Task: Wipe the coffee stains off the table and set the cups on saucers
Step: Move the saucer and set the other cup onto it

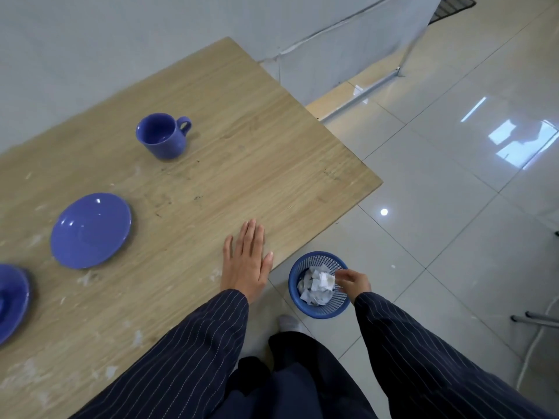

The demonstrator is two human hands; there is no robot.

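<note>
A blue cup (pixel 163 136) stands upright on the wooden table (pixel 248 140), handle to the right, with no saucer under it. An empty blue saucer (pixel 90 230) lies at the left. Another blue saucer (pixel 10 300) is cut off by the left edge. My left hand (pixel 246 261) rests flat on the table near its front edge, fingers apart, holding nothing. My right hand (pixel 352 281) hangs over a blue waste basket (pixel 317 309) on the floor, fingertips pinched at a stained crumpled tissue (pixel 326 279) on top of the pile. Whether it grips the tissue is unclear.
Pale scuffs and a few dark specks (pixel 198 197) mark the tabletop. The basket holds several crumpled white tissues. The glossy tiled floor (pixel 453 207) lies to the right, with a metal frame leg (pixel 532 319) at the far right and a white partition behind the table.
</note>
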